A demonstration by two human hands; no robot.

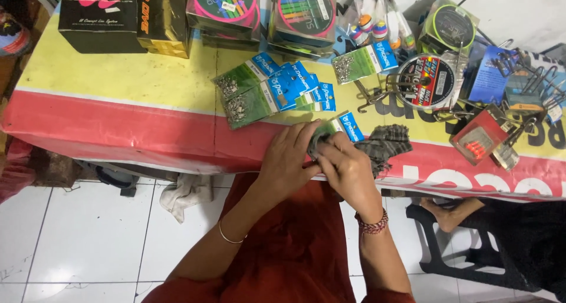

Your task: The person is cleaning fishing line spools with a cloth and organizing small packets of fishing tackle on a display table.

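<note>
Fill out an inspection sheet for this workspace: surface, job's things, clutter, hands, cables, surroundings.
Surface: table under a yellow and red printed cover, crowded along the far and right sides.
Job's things: small green and blue packet held at the table's near edge; a fanned pile of like packets just beyond it.
Clutter: line spools in clear cases, black box, round spool, red packet, metal hooks, grey patterned cloth.
Hands: left hand and right hand both grip the packet, close together.
Cables: nothing seen.
Surroundings: white tiled floor, a rag on it, black stool at right.
</note>
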